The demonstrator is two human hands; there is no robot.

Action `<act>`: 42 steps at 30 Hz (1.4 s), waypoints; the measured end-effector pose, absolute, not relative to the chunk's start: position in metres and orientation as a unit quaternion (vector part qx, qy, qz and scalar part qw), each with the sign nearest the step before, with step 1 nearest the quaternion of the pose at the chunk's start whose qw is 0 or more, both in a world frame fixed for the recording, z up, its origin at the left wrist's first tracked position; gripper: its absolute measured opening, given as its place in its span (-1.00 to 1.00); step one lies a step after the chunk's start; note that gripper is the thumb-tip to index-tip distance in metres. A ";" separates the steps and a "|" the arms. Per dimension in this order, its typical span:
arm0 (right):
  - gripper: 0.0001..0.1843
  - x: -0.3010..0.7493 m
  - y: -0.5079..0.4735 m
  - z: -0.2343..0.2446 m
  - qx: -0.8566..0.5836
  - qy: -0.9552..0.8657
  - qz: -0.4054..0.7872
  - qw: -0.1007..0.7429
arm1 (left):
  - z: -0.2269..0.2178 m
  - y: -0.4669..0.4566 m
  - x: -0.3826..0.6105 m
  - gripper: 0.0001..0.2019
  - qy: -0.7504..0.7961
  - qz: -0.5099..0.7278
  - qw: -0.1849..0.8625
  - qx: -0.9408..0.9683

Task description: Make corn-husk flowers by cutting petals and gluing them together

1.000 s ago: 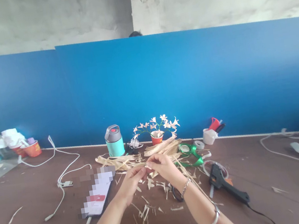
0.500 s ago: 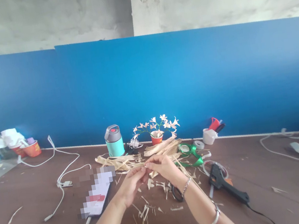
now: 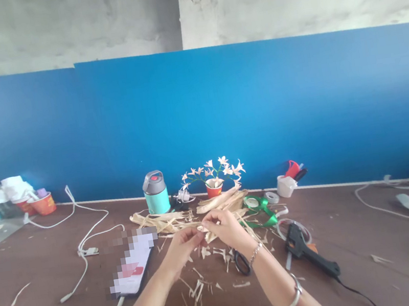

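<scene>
My left hand point(image 3: 181, 250) and my right hand point(image 3: 226, 227) meet above the brown table point(image 3: 49, 301), fingertips pinched together on a small pale piece of dried husk point(image 3: 202, 229). Both hands are closed in a pinch. A heap of dried husk strips point(image 3: 168, 220) lies just behind them, and cut scraps point(image 3: 195, 291) lie under my wrists. Black scissors point(image 3: 241, 262) rest beneath my right wrist.
A phone point(image 3: 132, 262) on a cable lies to the left, a black glue gun point(image 3: 307, 250) to the right. Behind are a teal flask point(image 3: 155, 193), a red cup of husk flowers point(image 3: 213, 178), green ribbon point(image 3: 261, 206), tape rolls point(image 3: 272, 197) and a white cup point(image 3: 284, 186). White cables point(image 3: 86, 239) trail left.
My hands have stayed in nearly the same place, the fingers shifting slightly on the small husk piece. Nothing else has moved.
</scene>
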State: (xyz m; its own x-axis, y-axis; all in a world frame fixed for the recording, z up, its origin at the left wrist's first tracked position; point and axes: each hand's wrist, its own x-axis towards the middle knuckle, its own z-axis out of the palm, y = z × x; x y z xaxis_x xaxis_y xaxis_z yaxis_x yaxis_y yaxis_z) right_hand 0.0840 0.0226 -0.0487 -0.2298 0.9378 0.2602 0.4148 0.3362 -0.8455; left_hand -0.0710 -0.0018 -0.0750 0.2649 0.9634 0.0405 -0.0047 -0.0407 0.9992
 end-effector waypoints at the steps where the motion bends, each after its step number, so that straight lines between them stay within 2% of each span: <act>1: -0.85 0.084 0.023 -0.049 -0.477 -0.712 0.324 0.401 | -0.076 -0.002 -0.071 -0.71 0.418 0.435 0.558 0.570; 22: -0.85 0.079 0.020 -0.052 -0.517 -0.715 0.223 0.415 | -0.081 0.002 -0.065 -0.84 0.488 0.471 0.488 0.550; 31: -0.81 0.081 0.019 -0.052 -0.549 -0.712 0.197 0.391 | -0.090 0.003 -0.064 -0.84 0.500 0.478 0.347 0.633; 35: -0.70 0.095 0.024 -0.043 -0.537 -0.734 0.208 0.359 | -0.093 0.004 -0.062 -0.85 0.494 0.485 0.384 0.611; 38: -0.73 0.120 0.025 -0.035 -0.548 -0.728 0.187 0.367 | -0.092 0.003 -0.062 -0.83 0.491 0.489 0.414 0.591; 42: -0.76 0.176 0.008 -0.033 -0.631 -0.700 0.081 0.323 | -0.091 0.002 -0.062 -0.80 0.478 0.490 0.418 0.597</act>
State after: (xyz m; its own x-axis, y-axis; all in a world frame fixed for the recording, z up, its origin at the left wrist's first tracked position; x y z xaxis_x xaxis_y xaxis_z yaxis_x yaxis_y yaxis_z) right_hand 0.1762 0.0080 -0.0326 0.0059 0.9367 0.3500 0.8319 0.1896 -0.5215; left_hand -0.0617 0.0019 -0.0910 0.0626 0.9807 0.1853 0.1615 -0.1931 0.9678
